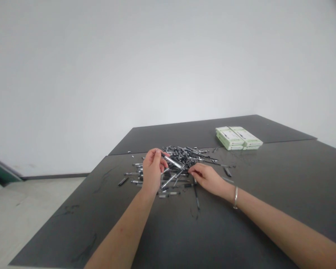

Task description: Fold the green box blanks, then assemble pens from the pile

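Note:
My left hand (pixel 154 166) is closed on a clear pen barrel (pixel 173 161), pinched near one end between thumb and fingers. The barrel slants down to the right above a heap of pen parts (pixel 184 155). At the heap's right side, my right hand (pixel 203 175) has its thumb and fingertips pressed together, low among the parts. Whatever lies between those fingertips is too small to make out. Loose clear barrels, black caps and thin dark refills are scattered around both hands. One dark refill (pixel 196 196) lies on the table just below my right hand.
The dark table (pixel 254 209) has a seam across it and ink-like smears at the left. Stacked green and white boxes (pixel 238 139) stand behind the heap to the right. A plain white wall (pixel 156 67) rises behind the table, with pale floor (pixel 44 201) at the left.

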{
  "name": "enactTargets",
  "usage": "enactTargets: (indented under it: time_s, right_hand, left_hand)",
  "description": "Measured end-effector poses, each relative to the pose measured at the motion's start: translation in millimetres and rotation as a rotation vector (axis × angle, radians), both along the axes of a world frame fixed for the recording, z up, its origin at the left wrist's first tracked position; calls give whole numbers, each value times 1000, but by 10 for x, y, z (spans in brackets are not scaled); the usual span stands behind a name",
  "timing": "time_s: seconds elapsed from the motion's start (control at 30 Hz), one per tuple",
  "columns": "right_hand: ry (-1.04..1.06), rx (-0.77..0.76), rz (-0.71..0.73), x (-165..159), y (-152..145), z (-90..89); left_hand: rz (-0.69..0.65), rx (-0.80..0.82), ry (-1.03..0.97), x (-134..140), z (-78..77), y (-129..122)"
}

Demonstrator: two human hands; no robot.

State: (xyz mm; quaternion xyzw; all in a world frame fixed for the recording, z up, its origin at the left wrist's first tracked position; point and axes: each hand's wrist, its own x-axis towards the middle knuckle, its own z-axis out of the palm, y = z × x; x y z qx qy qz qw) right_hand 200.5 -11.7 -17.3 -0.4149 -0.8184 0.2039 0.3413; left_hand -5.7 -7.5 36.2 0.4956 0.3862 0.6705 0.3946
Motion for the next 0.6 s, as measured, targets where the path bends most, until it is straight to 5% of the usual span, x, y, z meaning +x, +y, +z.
enactTargets:
  time_s: [0.33, 0.6]
  right_hand:
    - [-483, 217, 29, -380, 211, 53]
    - [-574, 302, 61, -423, 256, 64]
  left_hand:
    - [-81, -20, 88, -135, -159, -18]
    - [-168, -16, 91, -176, -209, -62]
